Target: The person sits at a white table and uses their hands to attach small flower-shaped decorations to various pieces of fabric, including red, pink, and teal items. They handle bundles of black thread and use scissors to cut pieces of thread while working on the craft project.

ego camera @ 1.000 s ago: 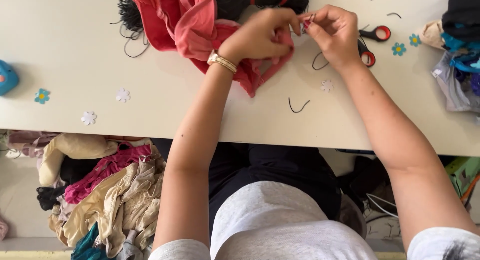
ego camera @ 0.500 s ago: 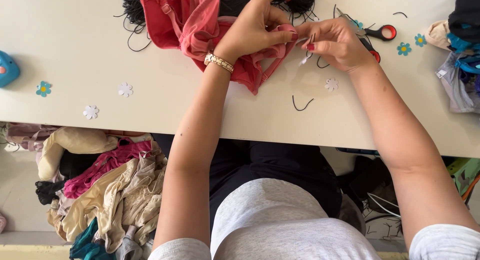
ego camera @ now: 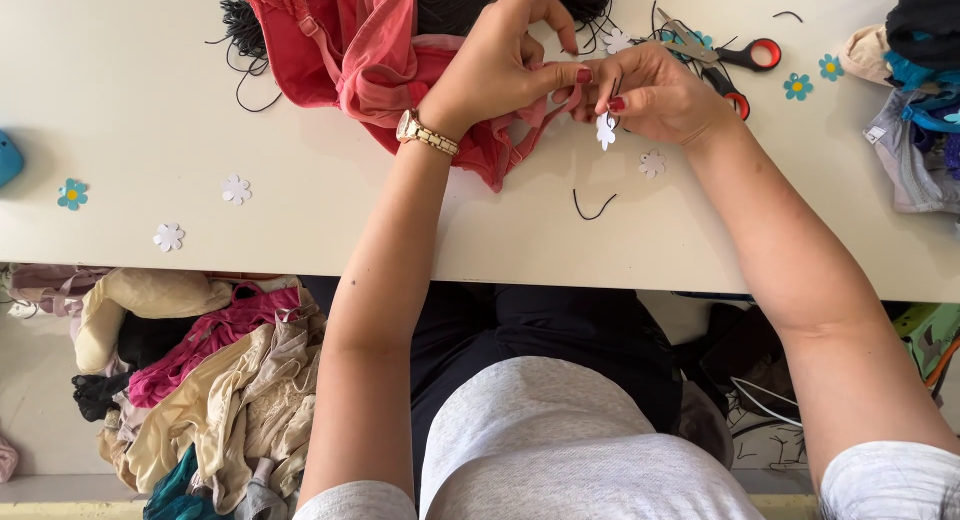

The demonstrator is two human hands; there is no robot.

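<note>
Right hand fingers pinch a white flower tag, light and flimsy, probably on cord; left hand pinches the soft red garment strap.

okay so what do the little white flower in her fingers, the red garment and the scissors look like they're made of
White flower, pinched by the right hand: probably thin foam or felt; flat, matte, cleanly cut edge. Red garment under the left hand: soft woven or knit fabric; it folds and creases. Scissors: dull grey metal blades, glossy red-and-black handles, likely plastic.

White flower tag dangling beside red garment
</note>
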